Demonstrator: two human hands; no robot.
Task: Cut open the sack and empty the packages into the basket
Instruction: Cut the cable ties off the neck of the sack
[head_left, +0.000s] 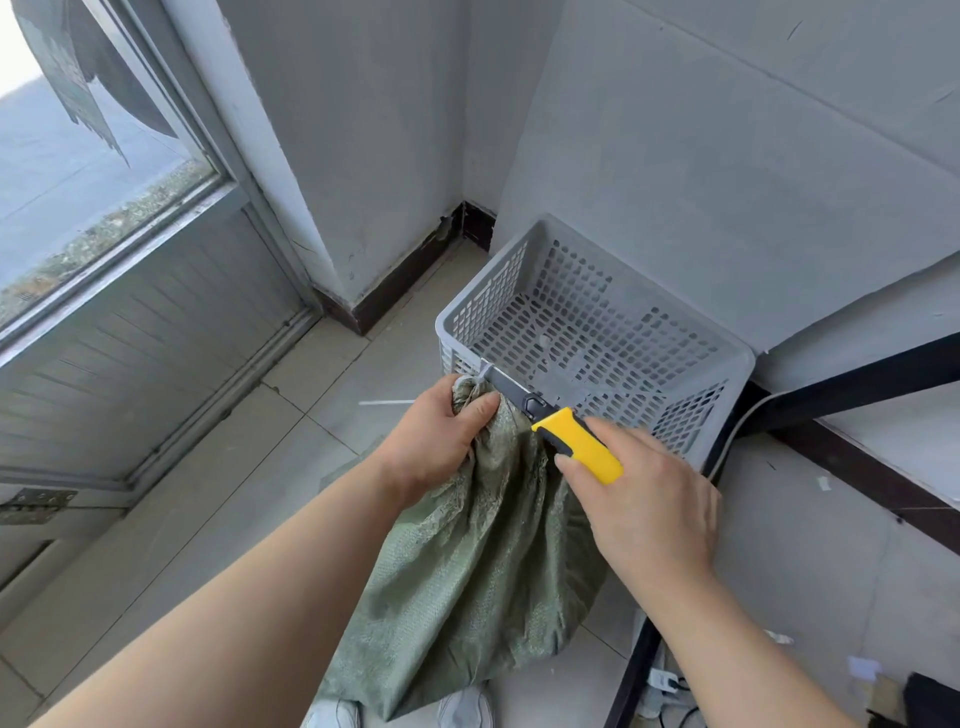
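Left hand (441, 441) gripping sack (467, 571), right hand (649, 509) holding knife (576, 441), blade (506, 387) perhaps on tie (470, 382), basket (740, 371) behind

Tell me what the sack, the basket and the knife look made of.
Sack: woven plastic fabric, probably; dull green, fine weave showing. Basket: moulded plastic, matt grey, perforated walls. Knife: glossy yellow handle, likely plastic; grey blade looks like metal.

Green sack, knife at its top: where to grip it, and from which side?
Grip the sack at its gathered neck, just under the tip, from the left, as the left hand does. The fabric bunches narrow there, so a hand wraps it whole; the knife in the right hand points in from the right, so the left side likely keeps the grip off the blade.
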